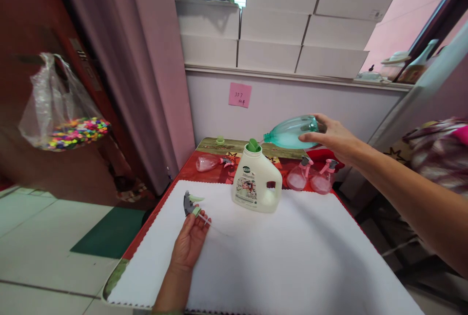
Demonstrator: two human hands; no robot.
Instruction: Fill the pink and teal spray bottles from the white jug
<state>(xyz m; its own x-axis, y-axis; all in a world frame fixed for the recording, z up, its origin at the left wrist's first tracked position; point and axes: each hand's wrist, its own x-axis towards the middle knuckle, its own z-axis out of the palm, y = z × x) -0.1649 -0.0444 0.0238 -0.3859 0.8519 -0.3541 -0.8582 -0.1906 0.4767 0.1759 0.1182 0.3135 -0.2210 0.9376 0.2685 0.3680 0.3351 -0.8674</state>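
My right hand (pixel 329 132) grips the base of a clear teal spray bottle (pixel 292 132), tipped onto its side with its neck pointing left. Its mouth is just at the green spout (pixel 253 145) of a cream-coloured detergent jug (pixel 256 183), and a thin stream seems to run between them. Pale, cloudy liquid shows inside the bottle. In my left hand (pixel 192 237) is a grey and light green trigger sprayer head (pixel 190 205), its thin tube pointing down to the right. The jug stands upright on the white table cover.
Two pink-topped spray bottles (pixel 298 176) stand right of the jug; another spray bottle (pixel 208 163) lies at the back left. A green cap (pixel 220 140) sits at the table's far edge. White boxes (pixel 270 54) are stacked on the sill. A plastic bag (pixel 66 115) hangs at left.
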